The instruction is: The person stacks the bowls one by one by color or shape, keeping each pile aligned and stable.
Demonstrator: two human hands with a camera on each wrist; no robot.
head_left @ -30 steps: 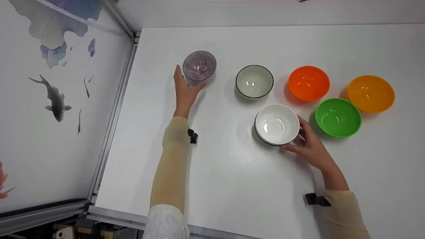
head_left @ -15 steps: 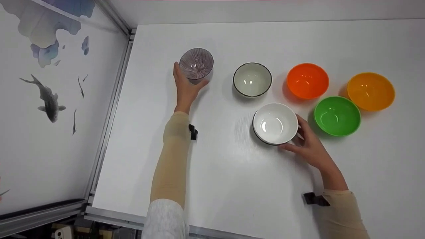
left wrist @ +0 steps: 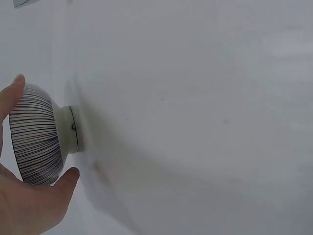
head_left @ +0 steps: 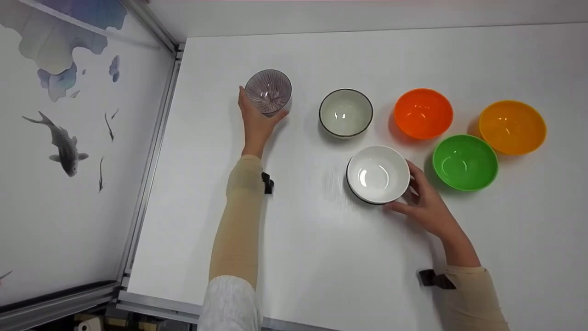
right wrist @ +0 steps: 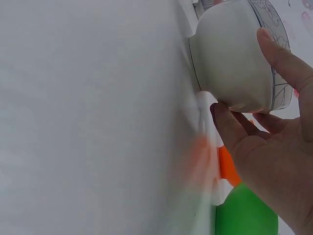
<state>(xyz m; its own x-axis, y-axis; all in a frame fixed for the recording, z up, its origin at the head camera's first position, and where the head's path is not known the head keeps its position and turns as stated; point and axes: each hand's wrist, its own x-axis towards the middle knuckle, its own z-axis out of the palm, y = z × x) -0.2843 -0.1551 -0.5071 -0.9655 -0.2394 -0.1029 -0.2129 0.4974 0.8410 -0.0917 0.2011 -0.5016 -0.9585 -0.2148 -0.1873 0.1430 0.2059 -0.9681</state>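
Note:
At the far left of the table, my left hand (head_left: 258,124) has thumb and fingers on opposite sides of a purplish striped bowl (head_left: 268,91). The left wrist view shows dark thin lines round the outside of this striped bowl (left wrist: 34,134) and a pale foot at the table, with the thumb (left wrist: 68,181) low on its side. My right hand (head_left: 429,209) holds the near right side of a white bowl (head_left: 378,174). Seen from the right wrist, the white bowl (right wrist: 232,58) carries a line-drawn floral band below its rim, fingers underneath and thumb against the band.
A pale grey-green bowl (head_left: 346,114) with a dark rim stands between the two held bowls, further back. To the right are an orange bowl (head_left: 423,113), a green bowl (head_left: 465,163) and a yellow-orange bowl (head_left: 512,128). A metal-framed panel (head_left: 151,184) borders the table's left side.
My left hand has moved in against the striped bowl, closing the small gap beside its fingers. The right hand keeps its place at the white bowl. The head view has shifted slightly.

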